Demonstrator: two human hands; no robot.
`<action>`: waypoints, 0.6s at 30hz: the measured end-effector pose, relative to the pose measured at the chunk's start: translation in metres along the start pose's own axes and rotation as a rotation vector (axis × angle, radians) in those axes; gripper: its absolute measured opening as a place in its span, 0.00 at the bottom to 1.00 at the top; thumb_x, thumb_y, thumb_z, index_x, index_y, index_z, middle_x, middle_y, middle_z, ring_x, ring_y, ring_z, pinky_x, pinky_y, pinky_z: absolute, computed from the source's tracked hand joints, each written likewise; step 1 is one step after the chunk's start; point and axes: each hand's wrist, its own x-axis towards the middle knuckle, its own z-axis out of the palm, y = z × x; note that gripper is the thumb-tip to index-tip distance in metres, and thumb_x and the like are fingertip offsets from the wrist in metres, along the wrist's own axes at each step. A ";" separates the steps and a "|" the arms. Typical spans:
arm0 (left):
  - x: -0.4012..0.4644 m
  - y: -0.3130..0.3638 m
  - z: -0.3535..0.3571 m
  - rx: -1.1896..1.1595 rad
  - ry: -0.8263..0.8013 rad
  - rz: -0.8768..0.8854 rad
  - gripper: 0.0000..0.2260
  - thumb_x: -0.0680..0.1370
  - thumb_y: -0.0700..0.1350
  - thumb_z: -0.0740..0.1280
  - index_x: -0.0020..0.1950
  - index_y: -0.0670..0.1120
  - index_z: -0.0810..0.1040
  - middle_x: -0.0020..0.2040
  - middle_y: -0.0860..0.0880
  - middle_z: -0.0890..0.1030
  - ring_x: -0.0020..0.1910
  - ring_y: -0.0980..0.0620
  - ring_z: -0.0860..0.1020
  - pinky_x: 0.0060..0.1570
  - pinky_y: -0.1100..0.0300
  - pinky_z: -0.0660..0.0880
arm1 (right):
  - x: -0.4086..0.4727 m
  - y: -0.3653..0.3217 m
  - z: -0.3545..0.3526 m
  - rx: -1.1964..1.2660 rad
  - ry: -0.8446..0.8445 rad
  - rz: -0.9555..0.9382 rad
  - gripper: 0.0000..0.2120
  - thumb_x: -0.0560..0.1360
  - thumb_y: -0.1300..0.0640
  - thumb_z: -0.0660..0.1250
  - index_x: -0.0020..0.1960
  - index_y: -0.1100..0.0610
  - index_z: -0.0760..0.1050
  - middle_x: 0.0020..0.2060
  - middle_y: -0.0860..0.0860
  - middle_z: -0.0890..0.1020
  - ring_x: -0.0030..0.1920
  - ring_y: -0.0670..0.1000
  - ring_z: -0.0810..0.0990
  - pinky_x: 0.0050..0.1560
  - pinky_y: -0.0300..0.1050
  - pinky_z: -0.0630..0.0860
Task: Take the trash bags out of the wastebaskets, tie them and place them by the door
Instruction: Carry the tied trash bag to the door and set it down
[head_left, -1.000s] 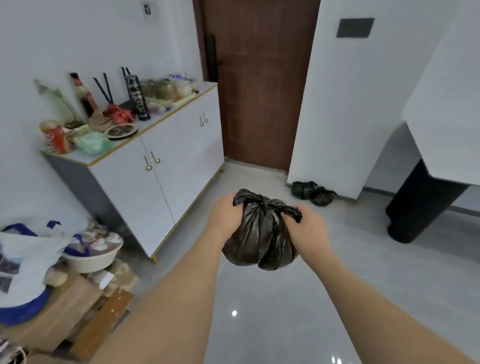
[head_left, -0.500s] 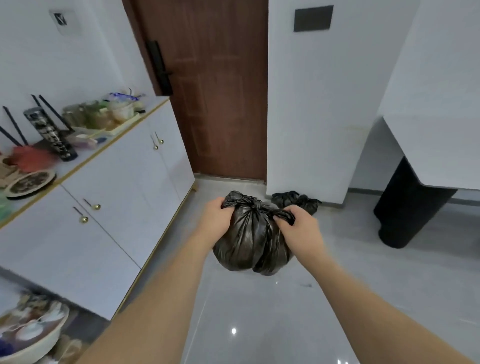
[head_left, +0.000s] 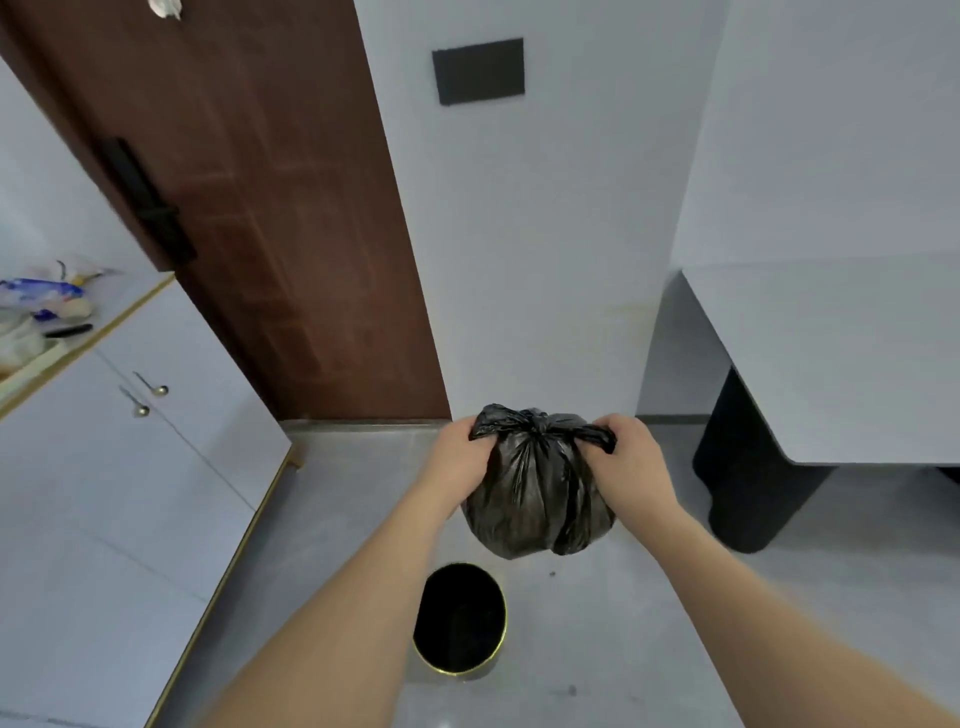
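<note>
A full black trash bag (head_left: 535, 493) with a knotted top hangs in the air in front of me. My left hand (head_left: 460, 460) grips the left ear of the knot, and my right hand (head_left: 626, 457) grips the right ear. The bag is held close to the white wall, just right of the brown door (head_left: 249, 208). Below it on the floor stands a round wastebasket (head_left: 460, 621) with a gold rim and a dark inside. The other tied bag seen earlier by the wall is hidden behind the held bag.
A white cabinet (head_left: 130, 467) with gold trim and small knobs runs along the left, with clutter on its top. A white table (head_left: 841, 358) on a thick black leg (head_left: 748, 467) stands at the right. Grey tiled floor lies between them.
I have moved closer to the door and wall, carrying the bag with both hands. The wastebasket has come into view below, and the other bag by the wall is now covered.
</note>
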 end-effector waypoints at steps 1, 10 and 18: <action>0.019 0.005 0.010 -0.019 -0.007 -0.013 0.08 0.80 0.43 0.63 0.48 0.47 0.82 0.47 0.51 0.84 0.46 0.53 0.80 0.45 0.60 0.75 | 0.021 0.005 -0.007 0.002 -0.010 -0.004 0.04 0.76 0.55 0.64 0.49 0.54 0.76 0.48 0.51 0.78 0.48 0.50 0.77 0.47 0.43 0.70; 0.187 0.015 0.086 -0.107 -0.014 -0.093 0.09 0.80 0.46 0.64 0.43 0.46 0.82 0.41 0.50 0.84 0.42 0.53 0.79 0.42 0.58 0.74 | 0.197 0.070 -0.011 -0.043 -0.019 0.036 0.04 0.77 0.57 0.65 0.50 0.57 0.76 0.53 0.49 0.72 0.47 0.40 0.70 0.51 0.38 0.64; 0.344 -0.150 0.243 -0.094 -0.092 -0.178 0.10 0.80 0.46 0.65 0.41 0.50 0.82 0.40 0.57 0.83 0.41 0.60 0.79 0.40 0.67 0.73 | 0.313 0.301 0.080 -0.007 0.011 0.285 0.04 0.77 0.57 0.63 0.43 0.51 0.72 0.47 0.52 0.77 0.46 0.51 0.76 0.39 0.40 0.68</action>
